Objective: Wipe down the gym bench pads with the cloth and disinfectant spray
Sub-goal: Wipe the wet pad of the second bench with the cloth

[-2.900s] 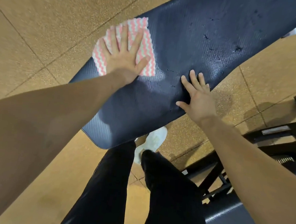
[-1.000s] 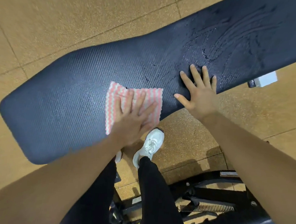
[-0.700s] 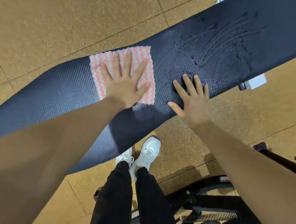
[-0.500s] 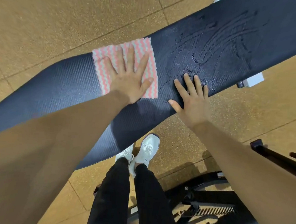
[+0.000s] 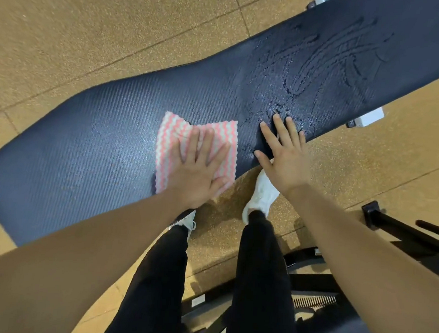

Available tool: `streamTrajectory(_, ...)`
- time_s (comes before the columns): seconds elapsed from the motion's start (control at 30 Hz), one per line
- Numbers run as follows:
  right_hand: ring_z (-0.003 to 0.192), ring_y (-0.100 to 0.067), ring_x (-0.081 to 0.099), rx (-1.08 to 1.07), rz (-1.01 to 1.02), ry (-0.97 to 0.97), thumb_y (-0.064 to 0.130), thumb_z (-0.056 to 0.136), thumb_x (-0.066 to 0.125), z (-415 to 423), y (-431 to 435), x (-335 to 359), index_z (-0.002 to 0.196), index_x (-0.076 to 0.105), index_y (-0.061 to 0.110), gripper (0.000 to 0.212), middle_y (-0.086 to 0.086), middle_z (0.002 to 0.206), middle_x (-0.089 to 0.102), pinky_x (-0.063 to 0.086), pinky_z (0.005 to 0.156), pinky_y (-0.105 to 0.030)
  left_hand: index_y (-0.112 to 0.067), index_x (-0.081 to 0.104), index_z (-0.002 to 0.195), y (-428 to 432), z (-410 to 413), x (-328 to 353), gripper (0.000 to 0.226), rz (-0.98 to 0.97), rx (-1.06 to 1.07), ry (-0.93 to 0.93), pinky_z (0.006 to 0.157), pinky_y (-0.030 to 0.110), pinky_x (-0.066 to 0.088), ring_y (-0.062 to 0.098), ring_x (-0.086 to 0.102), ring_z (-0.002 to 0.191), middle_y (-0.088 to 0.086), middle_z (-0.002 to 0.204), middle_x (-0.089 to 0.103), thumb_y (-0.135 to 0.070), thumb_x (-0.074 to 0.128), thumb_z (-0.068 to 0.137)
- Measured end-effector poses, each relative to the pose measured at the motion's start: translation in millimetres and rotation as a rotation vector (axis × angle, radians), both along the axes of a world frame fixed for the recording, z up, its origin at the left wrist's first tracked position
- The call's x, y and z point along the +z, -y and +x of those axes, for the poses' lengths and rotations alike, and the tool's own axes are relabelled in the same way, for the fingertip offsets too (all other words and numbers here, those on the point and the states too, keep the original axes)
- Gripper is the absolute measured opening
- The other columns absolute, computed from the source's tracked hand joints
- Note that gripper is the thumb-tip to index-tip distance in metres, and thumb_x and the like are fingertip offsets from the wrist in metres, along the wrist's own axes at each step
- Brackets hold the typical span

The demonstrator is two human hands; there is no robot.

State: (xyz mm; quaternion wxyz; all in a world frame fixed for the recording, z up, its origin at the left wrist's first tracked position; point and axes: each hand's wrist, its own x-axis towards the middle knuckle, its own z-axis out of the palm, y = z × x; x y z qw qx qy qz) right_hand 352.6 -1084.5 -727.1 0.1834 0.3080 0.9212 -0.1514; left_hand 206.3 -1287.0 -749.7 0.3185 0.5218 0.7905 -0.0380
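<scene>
Speckled tan rubber floor [image 5: 93, 27] fills the upper left and the right edge of the frame, with tile seams running diagonally. Across it, from lower left to upper right, stretches the long dark bench pad [image 5: 97, 144], ribbed in texture. Its upper-right part carries wet streaks [image 5: 324, 64] (smeared spray, by the look), and the left half looks drier. A black machine frame [image 5: 403, 231] sits at lower right.

Near the centre, at the pad's near edge, the pink-and-white cloth [image 5: 170, 142] lies flat on the pad. The left hand [image 5: 199, 175] presses on it palm down, fingers straight and close together. The right hand [image 5: 283, 163] rests just right of the cloth, fingers spread flat on the pad, holding nothing.

The cloth looks light, thin and limp, so it would likely bunch if pushed by an edge; a flat palm over its middle should drive it best. The wet pad is probably slick but firm under pressure. No spray bottle is in view.
</scene>
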Motion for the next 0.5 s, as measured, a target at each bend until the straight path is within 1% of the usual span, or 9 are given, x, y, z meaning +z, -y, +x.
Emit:
streamTrajectory(0.1, 0.157, -0.029, 0.009, 0.030, 0.009, -0.003, 0.050, 0.104, 0.043, 4.2, -5.3, -2.8, 0.160, 0.025, 0.030, 0.063, -0.001, 0.170, 0.016, 0.016, 0.125, -0.054, -0.041, -0.020, 0.159, -31.0, -17.5, 3.0, 0.075, -0.004, 0.025, -0.013, 0.114, 0.071, -0.019, 0.040, -0.035, 0.149, 0.008, 0.164, -0.038, -0.072, 0.016, 0.100)
streamTrajectory(0.2, 0.156, -0.029, 0.015, 0.111, 0.027, -0.035, 0.049, 0.104, 0.046, 9.8, -19.5, -2.2, 0.159, 0.029, 0.029, 0.061, -0.002, 0.169, 0.020, 0.021, 0.123, -0.052, -0.042, -0.021, 0.158, -83.6, -42.5, 2.3, 0.077, 0.012, 0.128, -0.069, 0.114, 0.073, -0.016, 0.042, -0.029, 0.152, 0.009, 0.166, -0.033, -0.073, 0.018, 0.099)
streamTrajectory(0.27, 0.156, -0.030, 0.015, 0.113, 0.025, -0.034, 0.049, 0.104, 0.046, 16.3, -32.8, -1.6, 0.158, 0.030, 0.028, 0.060, -0.003, 0.169, 0.019, 0.020, 0.124, -0.052, -0.041, -0.020, 0.159, -115.2, -55.1, 2.4, 0.077, 0.013, 0.186, -0.110, 0.115, 0.073, -0.013, 0.042, -0.024, 0.153, 0.010, 0.168, -0.028, -0.073, 0.016, 0.099)
streamTrajectory(0.37, 0.156, -0.031, 0.012, 0.017, 0.027, -0.022, 0.051, 0.103, 0.044, 26.5, -59.5, -1.6, 0.159, 0.030, 0.029, 0.061, -0.003, 0.169, 0.017, 0.017, 0.125, -0.054, -0.040, -0.018, 0.160, -149.0, -63.7, 0.7, 0.076, 0.016, 0.244, -0.117, 0.116, 0.074, -0.011, 0.042, -0.022, 0.154, 0.012, 0.169, -0.025, -0.074, 0.010, 0.098)
streamTrajectory(0.5, 0.156, -0.031, 0.010, -0.004, 0.036, -0.039, 0.054, 0.102, 0.044, 34.8, -102.9, -3.9, 0.160, 0.027, 0.027, 0.065, -0.004, 0.170, 0.016, 0.012, 0.126, -0.053, -0.034, -0.015, 0.161, -167.9, -52.8, -3.1, 0.076, 0.034, 0.317, -0.148, 0.118, 0.073, -0.009, 0.046, -0.018, 0.154, 0.016, 0.169, -0.020, -0.072, 0.009, 0.099)
